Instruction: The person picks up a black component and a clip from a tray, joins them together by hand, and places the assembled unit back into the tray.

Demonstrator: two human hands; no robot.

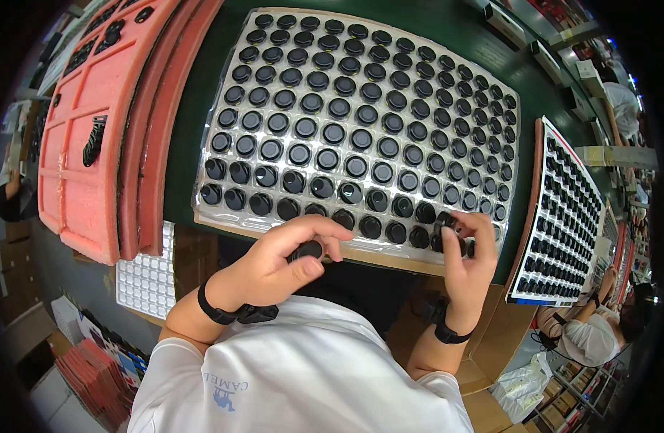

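A large clear plastic tray [354, 169] holds rows of round black caps [361, 138], one to each pocket. In the two nearest rows the caps look glossier, like lenses, than the flat-faced ones farther back. My left hand [278, 260] is curled at the tray's near edge, with a round black cap [306, 250] held against the palm and fingers. At the near right corner of the tray, my right hand [470, 252] pinches a small black round part [444, 219] between thumb and fingers, just over the pockets. Its exact kind is partly hidden by the fingers.
Stacked pink foam trays [79, 166] with a few black parts stand at the left. Another tray of black parts [559, 224] lies on the right. A white empty-pocket tray [148, 274] sits low left, and a cardboard box [494, 335] is below right. Another person [595, 335] works at far right.
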